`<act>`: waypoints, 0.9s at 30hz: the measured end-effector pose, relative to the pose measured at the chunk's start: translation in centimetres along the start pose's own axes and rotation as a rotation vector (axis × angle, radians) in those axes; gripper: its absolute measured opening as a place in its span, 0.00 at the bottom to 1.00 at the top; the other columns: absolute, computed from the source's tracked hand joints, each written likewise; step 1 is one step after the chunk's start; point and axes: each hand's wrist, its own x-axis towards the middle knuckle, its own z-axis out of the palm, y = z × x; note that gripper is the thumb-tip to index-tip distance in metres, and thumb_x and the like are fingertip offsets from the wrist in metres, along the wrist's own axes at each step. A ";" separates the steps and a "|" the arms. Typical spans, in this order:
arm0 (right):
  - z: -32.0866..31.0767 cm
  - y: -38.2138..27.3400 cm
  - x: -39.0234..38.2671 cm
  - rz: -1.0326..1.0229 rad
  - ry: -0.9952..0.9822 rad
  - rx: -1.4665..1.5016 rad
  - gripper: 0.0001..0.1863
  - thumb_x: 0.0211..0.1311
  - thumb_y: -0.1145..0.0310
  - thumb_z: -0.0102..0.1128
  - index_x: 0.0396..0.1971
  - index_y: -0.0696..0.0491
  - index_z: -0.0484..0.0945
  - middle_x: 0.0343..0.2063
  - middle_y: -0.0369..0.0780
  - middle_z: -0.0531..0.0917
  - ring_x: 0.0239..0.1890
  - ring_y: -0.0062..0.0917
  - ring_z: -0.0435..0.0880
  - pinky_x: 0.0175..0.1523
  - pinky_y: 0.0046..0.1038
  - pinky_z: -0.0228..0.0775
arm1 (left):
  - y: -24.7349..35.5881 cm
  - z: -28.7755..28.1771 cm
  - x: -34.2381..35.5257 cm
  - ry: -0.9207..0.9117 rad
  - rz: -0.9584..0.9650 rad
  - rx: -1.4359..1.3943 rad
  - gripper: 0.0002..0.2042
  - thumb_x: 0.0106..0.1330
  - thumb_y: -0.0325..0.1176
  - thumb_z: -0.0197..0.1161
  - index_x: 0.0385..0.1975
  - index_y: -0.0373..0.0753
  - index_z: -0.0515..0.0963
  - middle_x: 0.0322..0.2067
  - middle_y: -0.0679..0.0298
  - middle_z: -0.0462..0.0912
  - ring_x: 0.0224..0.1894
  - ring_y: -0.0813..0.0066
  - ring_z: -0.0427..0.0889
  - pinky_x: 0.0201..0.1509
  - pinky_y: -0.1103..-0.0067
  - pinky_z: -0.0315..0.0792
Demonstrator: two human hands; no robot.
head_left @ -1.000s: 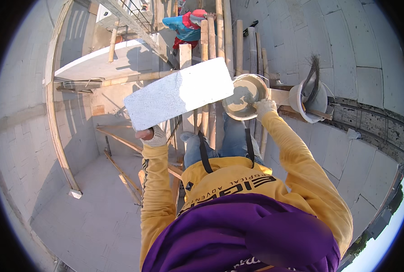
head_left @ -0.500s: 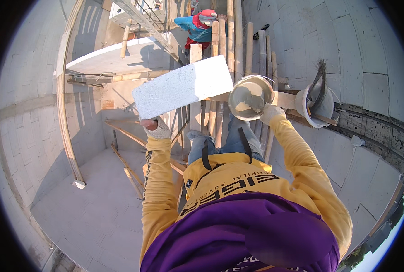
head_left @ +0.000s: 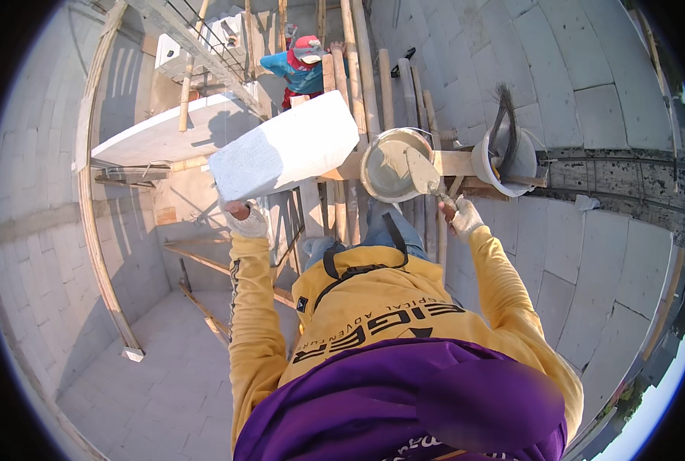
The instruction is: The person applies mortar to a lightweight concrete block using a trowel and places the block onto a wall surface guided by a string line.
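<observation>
A long white block (head_left: 304,142), its near left end shaded, rests tilted above the timbers. My gloved left hand (head_left: 248,220) is closed at its lower left corner, fingers bare at the tips; part of the grip is hidden beneath the block. My gloved right hand (head_left: 463,217) grips a trowel (head_left: 421,170) by its handle. The trowel's blade lies over the round bucket (head_left: 365,164), which holds grey wet mortar (head_left: 386,175). The blade carries some grey mortar.
To the right, a white bucket (head_left: 481,165) holds a dark bristle brush (head_left: 504,123). Both buckets stand on a plank (head_left: 454,163). Bamboo poles (head_left: 364,65) run ahead, where a person in blue (head_left: 300,71) works. Block walls (head_left: 561,61) rise on both sides; a lower floor (head_left: 147,369) lies left.
My right hand has drawn back from the bucket's rim, and the trowel now shows over the mortar. The block and buckets appear farther left as the view shifted.
</observation>
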 end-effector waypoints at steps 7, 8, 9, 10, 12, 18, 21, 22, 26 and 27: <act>-1.8 -0.6 -4.6 -0.193 0.011 0.307 0.25 0.66 0.44 0.66 0.28 0.52 0.72 0.16 0.35 0.72 0.13 0.22 0.71 0.18 0.26 0.64 | -2.2 1.2 -2.0 -0.524 0.380 0.707 0.32 0.80 0.54 0.48 0.72 0.35 0.61 0.61 0.61 0.74 0.58 0.71 0.75 0.62 0.77 0.71; -2.6 -1.3 -5.2 -0.249 -0.004 0.261 0.25 0.66 0.43 0.66 0.28 0.52 0.72 0.15 0.34 0.72 0.13 0.21 0.71 0.18 0.25 0.63 | -2.0 1.9 -2.1 -0.558 0.371 0.715 0.33 0.79 0.55 0.48 0.72 0.35 0.61 0.62 0.60 0.74 0.58 0.70 0.75 0.63 0.76 0.71; -3.3 -2.3 -5.9 -0.282 -0.008 0.227 0.26 0.66 0.43 0.65 0.26 0.52 0.72 0.15 0.34 0.72 0.13 0.21 0.71 0.18 0.25 0.63 | -2.4 2.6 -2.6 -0.532 0.375 0.715 0.34 0.78 0.57 0.48 0.72 0.35 0.61 0.62 0.59 0.74 0.59 0.69 0.75 0.63 0.75 0.71; -4.0 -3.7 -6.9 -0.317 -0.011 0.197 0.27 0.67 0.43 0.65 0.24 0.53 0.73 0.14 0.34 0.72 0.13 0.20 0.72 0.19 0.25 0.62 | -2.9 3.5 -3.1 -0.510 0.381 0.718 0.36 0.77 0.59 0.48 0.72 0.35 0.61 0.63 0.58 0.74 0.60 0.68 0.75 0.63 0.74 0.71; -5.5 -5.7 -8.3 -0.367 -0.007 0.123 0.28 0.67 0.42 0.63 0.27 0.54 0.74 0.13 0.33 0.71 0.13 0.19 0.71 0.19 0.24 0.61 | -3.9 4.9 -3.7 -0.468 0.386 0.719 0.39 0.76 0.63 0.48 0.73 0.35 0.60 0.64 0.57 0.73 0.61 0.65 0.75 0.64 0.72 0.72; -8.6 -16.4 -12.1 -0.506 -0.173 -0.041 0.27 0.66 0.42 0.67 0.28 0.54 0.74 0.14 0.33 0.71 0.14 0.17 0.73 0.18 0.21 0.65 | -3.0 -7.0 4.4 -0.268 0.551 0.770 0.31 0.76 0.61 0.51 0.67 0.42 0.67 0.50 0.66 0.77 0.49 0.78 0.76 0.49 0.78 0.74; -9.3 -21.1 -13.9 -0.620 -0.055 -0.280 0.27 0.65 0.44 0.69 0.36 0.58 0.79 0.18 0.36 0.76 0.19 0.23 0.75 0.25 0.27 0.71 | -5.2 -2.3 3.2 -0.311 0.220 0.479 0.27 0.78 0.57 0.50 0.65 0.44 0.69 0.49 0.69 0.77 0.47 0.78 0.75 0.48 0.78 0.74; -9.6 -23.1 -14.5 -0.715 -0.034 -0.413 0.27 0.65 0.45 0.69 0.38 0.58 0.80 0.19 0.38 0.76 0.20 0.26 0.76 0.29 0.30 0.73 | -5.5 2.5 -0.1 -0.324 0.125 0.450 0.26 0.78 0.57 0.51 0.65 0.44 0.69 0.48 0.69 0.77 0.46 0.78 0.75 0.48 0.78 0.74; -7.1 -30.3 -14.9 -1.014 -0.038 -0.706 0.22 0.63 0.50 0.70 0.38 0.57 0.81 0.21 0.43 0.80 0.24 0.37 0.81 0.34 0.38 0.75 | -1.7 12.1 -8.8 -0.373 0.105 0.484 0.23 0.78 0.54 0.51 0.63 0.46 0.72 0.45 0.73 0.76 0.42 0.78 0.75 0.47 0.77 0.73; -6.2 -31.6 -15.3 -1.098 -0.028 -0.735 0.21 0.63 0.51 0.70 0.38 0.57 0.81 0.22 0.44 0.81 0.24 0.39 0.82 0.35 0.39 0.75 | -1.9 12.1 -8.9 -0.431 0.146 0.475 0.23 0.78 0.54 0.52 0.63 0.46 0.72 0.44 0.73 0.76 0.41 0.78 0.75 0.47 0.77 0.74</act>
